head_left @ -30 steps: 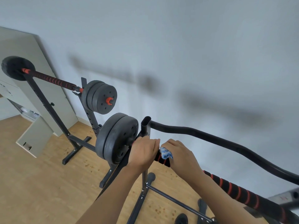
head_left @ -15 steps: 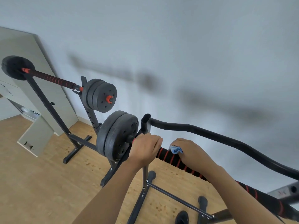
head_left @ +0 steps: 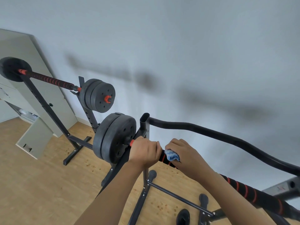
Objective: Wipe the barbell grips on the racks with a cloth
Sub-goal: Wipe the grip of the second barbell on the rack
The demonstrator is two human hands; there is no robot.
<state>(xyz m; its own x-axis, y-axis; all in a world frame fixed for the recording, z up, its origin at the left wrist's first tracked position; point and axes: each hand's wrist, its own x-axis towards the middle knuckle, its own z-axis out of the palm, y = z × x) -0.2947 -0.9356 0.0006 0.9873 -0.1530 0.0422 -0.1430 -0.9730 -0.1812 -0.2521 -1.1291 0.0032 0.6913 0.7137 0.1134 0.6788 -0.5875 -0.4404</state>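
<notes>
A barbell with a black grip striped in red (head_left: 243,190) lies across the near rack, black weight plates (head_left: 113,137) on its left end. My left hand (head_left: 144,151) grips the bar just right of the plates. My right hand (head_left: 186,155) is wrapped round the grip beside it, holding a blue-and-white cloth (head_left: 172,155) against the bar. A second barbell with the same striped grip (head_left: 50,79) rests on the far rack at the left.
A curved black tube (head_left: 219,133) of the near rack runs behind the bar. Rack legs and cross-struts (head_left: 175,194) stand on the wooden floor below. A pale cabinet (head_left: 32,135) leans by the wall at the left.
My right hand slid right along the grip with the cloth, then came back left, close to my left hand. The left hand kept its hold.
</notes>
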